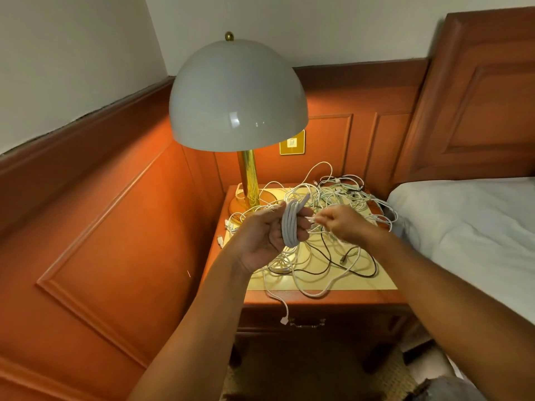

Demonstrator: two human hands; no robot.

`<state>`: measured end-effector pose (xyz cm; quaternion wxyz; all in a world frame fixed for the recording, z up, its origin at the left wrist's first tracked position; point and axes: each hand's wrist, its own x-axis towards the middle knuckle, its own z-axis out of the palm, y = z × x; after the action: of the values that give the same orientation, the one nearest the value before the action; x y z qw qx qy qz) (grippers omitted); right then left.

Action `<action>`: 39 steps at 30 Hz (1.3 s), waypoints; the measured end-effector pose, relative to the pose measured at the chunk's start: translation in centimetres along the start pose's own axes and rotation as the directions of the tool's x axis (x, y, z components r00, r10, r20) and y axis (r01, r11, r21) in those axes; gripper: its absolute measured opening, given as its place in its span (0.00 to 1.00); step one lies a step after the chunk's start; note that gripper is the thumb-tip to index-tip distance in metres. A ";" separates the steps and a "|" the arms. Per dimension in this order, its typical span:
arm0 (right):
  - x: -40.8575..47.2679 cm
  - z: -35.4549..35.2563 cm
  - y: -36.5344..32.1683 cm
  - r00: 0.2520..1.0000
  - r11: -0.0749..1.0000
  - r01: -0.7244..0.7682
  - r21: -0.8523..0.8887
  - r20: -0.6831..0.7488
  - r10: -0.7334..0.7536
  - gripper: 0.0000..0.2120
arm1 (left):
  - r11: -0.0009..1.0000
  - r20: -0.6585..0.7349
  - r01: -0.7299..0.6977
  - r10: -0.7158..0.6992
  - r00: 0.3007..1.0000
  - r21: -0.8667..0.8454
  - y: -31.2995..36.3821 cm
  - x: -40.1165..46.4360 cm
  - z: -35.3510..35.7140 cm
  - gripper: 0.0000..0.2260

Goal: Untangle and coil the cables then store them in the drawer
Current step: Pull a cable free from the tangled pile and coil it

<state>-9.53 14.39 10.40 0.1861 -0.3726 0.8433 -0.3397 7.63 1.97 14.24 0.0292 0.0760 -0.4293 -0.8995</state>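
One white coil (291, 224) is nearly wound, held above the nightstand (318, 296). Your left hand (262, 235) is closed round it; your right hand (343, 222) pinches its loose end just right. Tangled pile (333, 204) behind is untouched, w/ one plug hanging over the near edge. Drawer (307, 322) below looks closed, so most work's left.

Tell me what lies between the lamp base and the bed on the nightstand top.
In the head view, a tangled pile of cables fills the stretch between the lamp base and the bed.
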 end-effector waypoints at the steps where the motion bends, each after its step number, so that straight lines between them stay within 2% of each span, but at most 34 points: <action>1: 0.6 -1.1 -0.9 0.998 0.997 0.021 -0.069 -0.066 -0.026 0.16 | 0.999 0.011 0.001 -0.002 1.000 0.033 -0.1 0.0 0.0 0.18; 3: 1.3 -3.1 -2.6 0.980 0.970 0.040 -0.238 -0.179 -0.085 0.25 | 0.993 0.036 -0.011 0.007 0.999 0.121 -0.3 0.2 0.0 0.17; 5: 1.4 -4.7 -4.3 0.964 0.928 0.063 -0.366 -0.219 -0.152 0.27 | 0.974 0.032 -0.011 0.004 0.999 0.227 -0.4 0.5 0.0 0.17; 7: 1.0 -5.6 -5.9 0.953 0.872 0.127 -0.472 -0.185 -0.239 0.25 | 0.945 0.005 0.020 -0.022 1.000 0.326 -0.5 0.9 -0.3 0.18; 10: -0.2 -5.7 -7.9 0.934 0.846 0.248 -0.473 -0.114 -0.338 0.16 | 0.893 -0.067 0.076 -0.052 0.996 0.444 -1.1 1.8 -0.7 0.18; 12: -1.5 -5.1 -8.5 0.932 0.826 0.280 -0.489 -0.068 -0.356 0.12 | 0.907 -0.115 0.083 -0.039 0.993 0.413 -1.6 2.4 -0.7 0.18; 14: -3.2 -3.7 -8.2 0.949 0.822 0.266 -0.504 -0.012 -0.315 0.11 | 0.944 -0.179 0.058 0.001 0.984 0.325 -1.8 2.9 -0.3 0.18; 15: -4.0 -2.7 -7.7 0.957 0.843 0.263 -0.469 0.016 -0.290 0.10 | 0.958 -0.217 0.044 0.019 0.976 0.283 -1.8 3.1 -0.2 0.17; 17: -6.1 -0.4 -6.5 0.972 0.930 0.232 -0.286 0.025 -0.234 0.08 | 0.985 -0.259 0.027 0.019 0.966 0.172 -1.8 3.6 -0.2 0.17; 20: -9.1 2.8 -4.9 0.989 0.987 0.131 0.097 -0.087 -0.123 0.12 | 0.999 -0.230 0.036 -0.032 0.973 0.014 -2.0 3.8 -0.3 0.19; 22: -10.6 4.7 -4.0 0.998 0.925 0.047 0.378 -0.059 -0.027 0.07 | 0.999 -0.248 0.022 -0.030 0.968 -0.038 -2.0 3.8 -0.2 0.20; 24: -11.3 6.6 -2.7 0.997 0.852 -0.082 0.517 0.037 0.073 0.19 | 0.996 -0.247 -0.018 -0.005 0.969 -0.089 -1.8 3.7 -0.3 0.20; 26: -11.6 8.1 -1.2 0.984 0.799 -0.167 0.578 0.150 0.097 0.26 | 0.995 -0.220 -0.011 -0.010 0.975 -0.098 -1.4 3.3 -0.3 0.20; 29: -10.7 8.5 0.6 0.944 0.675 -0.265 0.688 0.328 0.036 0.18 | 0.997 -0.181 0.027 -0.041 0.983 -0.077 -1.2 2.4 0.0 0.19; 30: -10.3 8.4 1.0 0.930 0.677 -0.286 0.679 0.368 0.024 0.16 | 0.996 -0.172 0.028 -0.042 0.984 -0.081 -1.1 2.0 0.2 0.19; 32: -9.1 8.0 1.4 0.925 0.791 -0.277 0.546 0.375 0.065 0.16 | 0.995 -0.149 0.024 -0.038 0.988 -0.095 -1.0 1.5 0.2 0.19; 35: -6.9 6.7 1.3 0.938 0.951 -0.263 0.160 0.272 0.214 0.31 | 0.993 -0.101 -0.001 -0.011 0.995 -0.117 -0.3 0.6 0.5 0.18; 37: -5.2 5.0 0.9 0.951 0.969 -0.239 -0.056 0.191 0.245 0.37 | 0.996 -0.056 -0.011 0.006 0.998 -0.083 0.2 0.0 0.8 0.17; 39: -3.4 2.9 0.1 0.965 0.973 -0.174 -0.154 0.171 0.199 0.37 | 1.000 -0.020 -0.014 0.013 1.000 -0.020 0.5 -0.5 1.2 0.16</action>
<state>-5.75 15.73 8.48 0.2687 -0.3333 0.8751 -0.2256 7.98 2.60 15.42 0.0402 0.0816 -0.4205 -0.9027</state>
